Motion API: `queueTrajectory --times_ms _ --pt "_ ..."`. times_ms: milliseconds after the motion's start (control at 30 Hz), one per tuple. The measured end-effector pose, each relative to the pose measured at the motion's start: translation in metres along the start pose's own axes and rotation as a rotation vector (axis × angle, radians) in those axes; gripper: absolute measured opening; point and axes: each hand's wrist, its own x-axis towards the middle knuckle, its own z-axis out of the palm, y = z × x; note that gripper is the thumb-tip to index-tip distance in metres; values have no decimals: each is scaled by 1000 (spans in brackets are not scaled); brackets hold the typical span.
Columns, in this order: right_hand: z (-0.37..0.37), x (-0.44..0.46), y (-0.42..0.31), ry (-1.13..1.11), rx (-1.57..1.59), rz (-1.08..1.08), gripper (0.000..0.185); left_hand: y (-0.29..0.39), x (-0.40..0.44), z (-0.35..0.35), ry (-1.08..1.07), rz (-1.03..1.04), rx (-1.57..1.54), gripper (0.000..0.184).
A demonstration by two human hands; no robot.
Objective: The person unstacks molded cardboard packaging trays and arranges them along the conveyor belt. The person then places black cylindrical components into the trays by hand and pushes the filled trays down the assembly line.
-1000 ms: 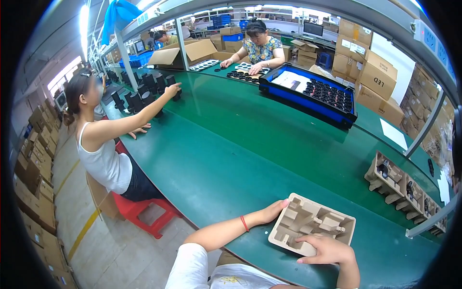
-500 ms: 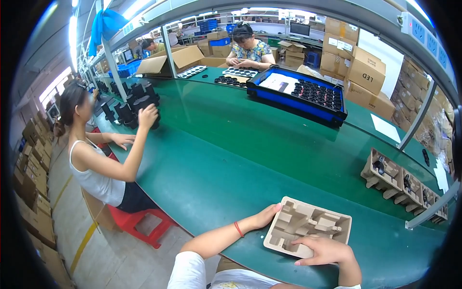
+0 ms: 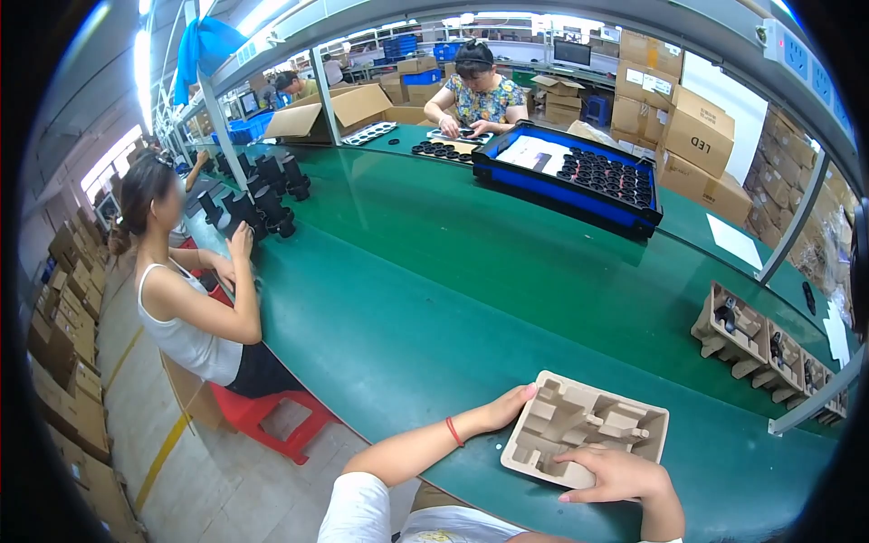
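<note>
A brown molded pulp tray (image 3: 593,414) with shaped hollows lies on the green table near its front edge, tilted slightly in view. My left hand (image 3: 509,409), with a red cord at the wrist, grips the tray's left side, its thumb at the rim. My right hand (image 3: 617,474) is at the near right side of the tray. Its fingers reach over the rim into a hollow while the thumb stays outside the near wall. No loose part shows in the hollows.
Several pulp trays with dark parts (image 3: 731,317) stand in a row at right. A blue bin (image 3: 507,172) holds black rings. Black cylindrical parts (image 3: 270,206) stand near a co-worker (image 3: 195,290) seated at left. Another person (image 3: 484,95) works across the table. A metal post (image 3: 819,389) rises at right.
The left co-worker's raised hand has come down and back among the black parts. The person across has shifted their hands. My hands keep their places on the tray; the view has shifted slightly.
</note>
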Motion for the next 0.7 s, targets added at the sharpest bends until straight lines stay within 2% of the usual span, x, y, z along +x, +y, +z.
queueTrajectory --times_ms 700 --pt "4 3 7 47 -25 -68 67 3 1 -2 -22 10 40 75"
